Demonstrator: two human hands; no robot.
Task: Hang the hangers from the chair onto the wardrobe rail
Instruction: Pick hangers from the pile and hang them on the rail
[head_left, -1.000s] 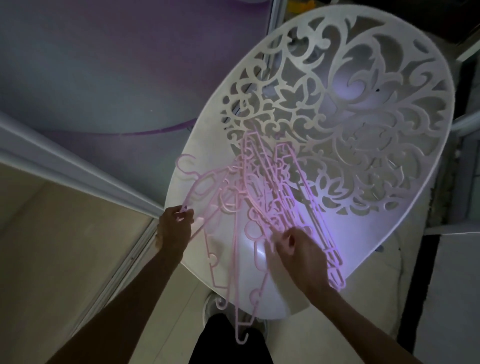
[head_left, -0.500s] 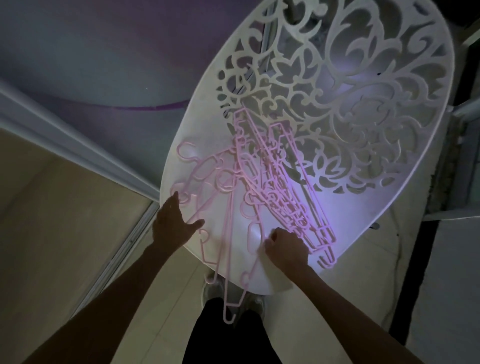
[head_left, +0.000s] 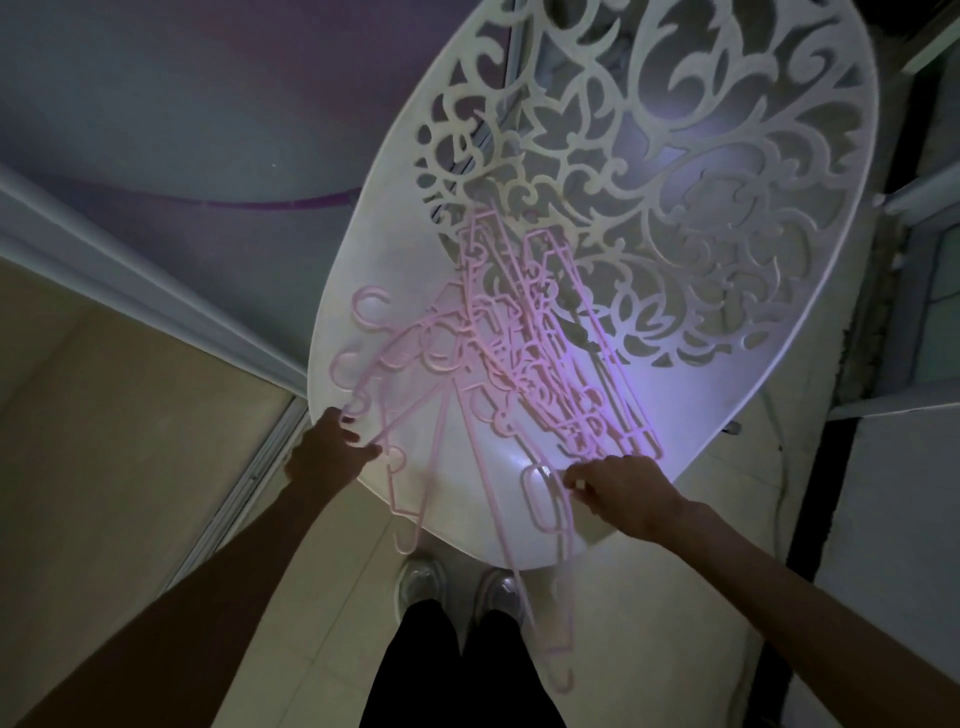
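1. One white chair (head_left: 779, 322) with a cut-out scroll pattern is standing in the middle of the view, and a tangled pile of pink hangers (head_left: 519, 364) is lying on its seat; they are overlapping too much to count, though several hooks are showing at the left of the pile.
2. A few hangers are sticking out past the near edge of the seat, above two shoes (head_left: 457, 582) on the tiled floor (head_left: 130, 441).
3. The left hand (head_left: 327, 452) is sitting at the left rim of the seat, fingers curling around the thin pink bar of a hanger there.
4. The right hand (head_left: 618, 493) is lying over the near part of the seat, thumb and fingers pinching together on a hanger loop beside the bright light spot.
5. Two bare forearms are reaching in from the bottom corners.
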